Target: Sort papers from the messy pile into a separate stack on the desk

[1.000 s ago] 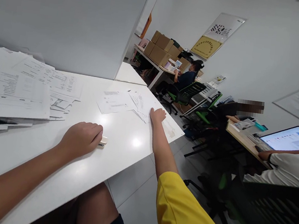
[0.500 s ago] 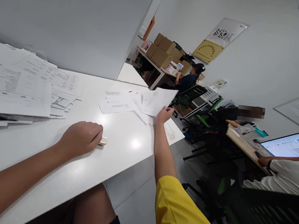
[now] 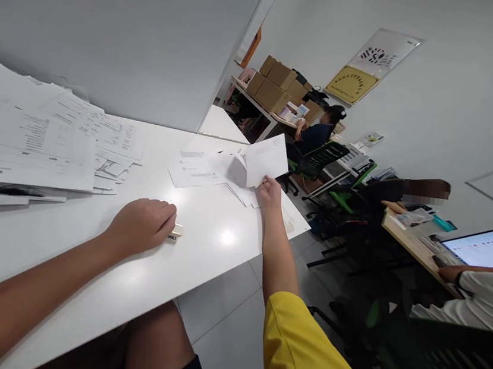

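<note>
My left hand point(image 3: 142, 227) rests on the white table, its fingers wrapped round a small cream stapler point(image 3: 176, 232); only the stapler's end shows past my knuckles. At the table's far right end, my right hand point(image 3: 269, 193) pinches the lower edge of a white sheet of paper point(image 3: 268, 160). That sheet is raised and bent, its left part curling over. Beneath and beside it lie several loose papers point(image 3: 197, 168), flat and overlapping, some partly hidden by the raised sheet. A tall, uneven stack of printed papers point(image 3: 31, 140) sits at the left.
A grey partition point(image 3: 112, 30) stands along the table's back edge. The white table point(image 3: 201, 257) ends at the right above a tiled floor. Beyond are cardboard boxes point(image 3: 273, 95), office chairs point(image 3: 321, 158), a laptop screen point(image 3: 488, 245) and several seated people.
The sheet in my right hand has tilted up and turned, and its left part now curls. My left hand still holds the stapler in the same place. The view has shifted slightly.
</note>
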`<state>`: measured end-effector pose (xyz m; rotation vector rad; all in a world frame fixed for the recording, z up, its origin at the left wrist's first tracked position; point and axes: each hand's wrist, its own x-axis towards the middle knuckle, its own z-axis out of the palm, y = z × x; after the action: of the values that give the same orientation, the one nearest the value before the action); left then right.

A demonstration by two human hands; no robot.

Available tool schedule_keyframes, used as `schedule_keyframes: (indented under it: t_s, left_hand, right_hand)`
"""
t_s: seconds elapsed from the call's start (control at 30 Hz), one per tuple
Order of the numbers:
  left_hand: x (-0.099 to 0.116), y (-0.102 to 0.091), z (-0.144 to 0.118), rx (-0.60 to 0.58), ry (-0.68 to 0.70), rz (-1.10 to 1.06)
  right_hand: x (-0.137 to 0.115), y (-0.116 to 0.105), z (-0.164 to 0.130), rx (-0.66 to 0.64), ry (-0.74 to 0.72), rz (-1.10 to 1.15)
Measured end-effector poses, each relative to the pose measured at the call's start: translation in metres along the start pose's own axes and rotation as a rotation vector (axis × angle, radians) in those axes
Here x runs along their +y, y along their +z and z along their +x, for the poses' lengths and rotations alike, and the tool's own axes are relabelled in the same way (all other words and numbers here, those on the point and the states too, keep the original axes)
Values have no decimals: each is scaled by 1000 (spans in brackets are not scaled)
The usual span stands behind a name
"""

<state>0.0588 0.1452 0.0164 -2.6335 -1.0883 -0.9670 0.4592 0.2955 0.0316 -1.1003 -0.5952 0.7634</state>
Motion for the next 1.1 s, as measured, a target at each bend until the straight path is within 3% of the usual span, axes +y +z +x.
schedule_keyframes:
  t_s: [0.1, 0.17, 0.3, 0.4, 0.53, 0.67, 0.77, 0.87, 0.97, 1.1]
  left_hand:
    - [-2, 1, 1, 20, 13, 18]
    - [-4, 2, 1, 24, 12, 52]
    - [-2, -2, 1, 67, 20, 215]
    - [11, -7, -3, 156, 119, 255]
    - [40, -11, -13, 122, 297, -33]
    - [60, -12, -26, 55, 287, -521]
    - [67, -10, -32, 121, 223, -633]
    - [70, -7, -33, 251, 387, -583]
    - [70, -6, -31, 350, 555, -547]
    - [66, -8, -27, 456, 449, -437]
  right_hand:
    - [-4, 4, -25, 24, 48, -22]
    - [-3, -4, -59, 62, 59, -42]
    - [14, -33, -170, 130, -16, -54]
    - [26, -44, -252, 176, -25, 74]
    - [19, -30, -324, 127, 92, 302]
    - [16, -14, -367, 60, 273, 416]
    - [22, -11, -381, 13, 341, 435]
    - [23, -10, -372, -75, 343, 424]
    - [19, -8, -339, -81, 298, 425]
    - [17, -6, -279, -68, 233, 420]
